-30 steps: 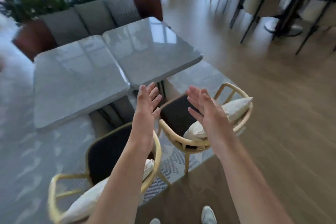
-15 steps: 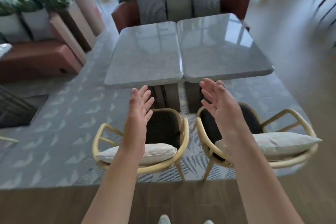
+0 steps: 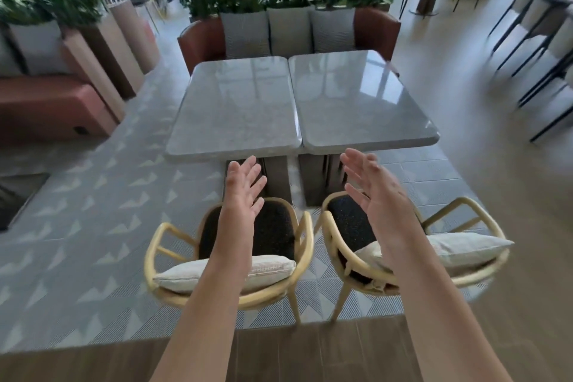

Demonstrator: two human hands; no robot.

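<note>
The left grip (image 3: pixel 243 192) is open, with its fingers straight and slightly spread and its palm turned inward. The right grip (image 3: pixel 376 195) is also open, palm facing the left one. Both are held out in the air, holding and touching nothing. The left chair (image 3: pixel 305 245) stands below the left grip, its black seat showing just to that grip's right. Its pale cushion (image 3: pixel 183 276) lies nearer the person than the grip. The right chair (image 3: pixel 350 220) stands below the right grip, with its own cushion (image 3: pixel 465 246) off to the grip's right. Beyond both sets of fingertips stands a pair of grey counters (image 3: pixel 235 108).
</note>
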